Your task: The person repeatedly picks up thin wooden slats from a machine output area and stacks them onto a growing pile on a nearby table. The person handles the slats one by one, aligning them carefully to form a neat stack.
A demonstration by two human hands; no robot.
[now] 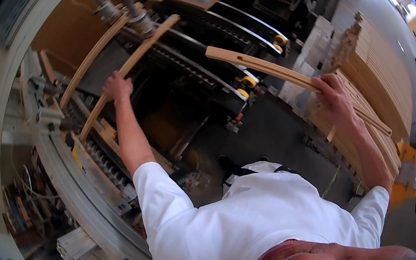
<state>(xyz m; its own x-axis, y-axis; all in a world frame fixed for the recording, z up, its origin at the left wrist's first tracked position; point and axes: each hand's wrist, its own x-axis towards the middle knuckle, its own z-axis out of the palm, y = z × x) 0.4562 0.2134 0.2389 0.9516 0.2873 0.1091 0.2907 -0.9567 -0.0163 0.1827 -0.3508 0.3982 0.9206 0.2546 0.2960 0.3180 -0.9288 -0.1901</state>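
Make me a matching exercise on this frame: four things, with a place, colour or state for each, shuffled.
1. Left hand
2. Right hand
3. Rollers
4. Stacked boards

A. Yellow
B. Gripping a wooden strip
C. At the person's right, in layers
D. Touching the inner of two side-by-side strips

Pairs: 1-D, 2-B, 3-A, 4-C

Strips (149, 44) on mach. (60, 162) L, plank stack (377, 81) R

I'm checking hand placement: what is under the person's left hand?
Under the left hand is a pale wooden strip, showing on both sides of it. The stretch directly beneath the hand is covered and cannot be seen.
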